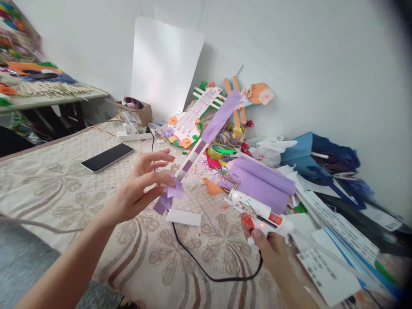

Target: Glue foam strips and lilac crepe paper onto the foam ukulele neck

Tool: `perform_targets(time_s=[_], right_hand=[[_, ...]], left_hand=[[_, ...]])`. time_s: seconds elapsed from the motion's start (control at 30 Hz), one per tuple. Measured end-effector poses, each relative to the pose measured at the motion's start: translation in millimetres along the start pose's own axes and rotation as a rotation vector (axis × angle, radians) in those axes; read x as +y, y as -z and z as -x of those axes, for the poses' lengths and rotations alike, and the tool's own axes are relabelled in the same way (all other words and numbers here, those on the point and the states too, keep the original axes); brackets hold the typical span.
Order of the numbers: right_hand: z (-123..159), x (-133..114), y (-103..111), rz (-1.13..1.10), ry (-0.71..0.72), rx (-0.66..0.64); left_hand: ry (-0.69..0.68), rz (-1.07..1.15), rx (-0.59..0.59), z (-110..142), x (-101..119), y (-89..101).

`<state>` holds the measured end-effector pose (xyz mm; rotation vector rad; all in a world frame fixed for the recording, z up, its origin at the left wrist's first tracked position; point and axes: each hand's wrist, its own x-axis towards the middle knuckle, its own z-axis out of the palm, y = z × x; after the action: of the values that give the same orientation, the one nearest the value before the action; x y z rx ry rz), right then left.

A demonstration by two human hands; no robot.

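Observation:
My left hand (144,180) pinches the lower end of a long flat strip (193,156) between thumb and fingers, its other fingers spread. Purple paper (222,116) covers the strip's upper part, and more purple pieces hang at the pinched end. The strip slants up and to the right above the table. In my right hand (270,249) is a white glue gun (254,206) with an orange trigger and a small red light; its nozzle points up and left. A white block (183,217) lies on the cloth between my hands.
A phone (107,157) lies at the left. Scissors (228,177), purple paper (260,182) and tape (215,152) sit beyond the glue gun. A decorated paper guitar (196,116) leans at the back. A black cord (209,277) loops along the front; papers (331,266) lie at right.

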<state>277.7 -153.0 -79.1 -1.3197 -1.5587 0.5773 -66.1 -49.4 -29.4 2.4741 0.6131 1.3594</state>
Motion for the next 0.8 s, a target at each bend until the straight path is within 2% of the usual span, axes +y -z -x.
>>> perform_targets(time_s=[0.1, 0.23, 0.37, 0.5, 0.67, 0.73, 0.8], right_hand=[[4.8, 3.6, 7.5, 0.006, -0.001, -0.057], [19.8, 4.3, 9.7, -0.031, -0.042, -0.067], [38.2, -4.9, 6.2, -0.01, -0.161, 0.001], [51.0, -14.3, 8.6, -0.033, -0.21, -0.069], [60.0, -20.0, 23.3, 0.168, -0.257, -0.101], [55.8, -27.2, 29.4, 0.255, -0.236, -0.169], [45.7, -39.1, 33.4, 0.317, -0.19, -0.297]], left_hand=[[-0.054, -0.07, -0.138, -3.8, 10.2, 2.6], [-0.104, -0.049, -0.285, -5.2, 22.6, -4.0], [-0.139, -0.101, -0.341, -5.5, 35.2, -13.9], [-0.151, -0.079, -0.423, -5.4, 42.1, -20.7], [-0.14, -0.102, -0.541, -2.4, 46.5, -26.8], [-0.169, -0.134, -0.562, -1.3, 49.3, -30.1], [-0.207, -0.154, -0.565, -1.0, 52.2, -34.0]])
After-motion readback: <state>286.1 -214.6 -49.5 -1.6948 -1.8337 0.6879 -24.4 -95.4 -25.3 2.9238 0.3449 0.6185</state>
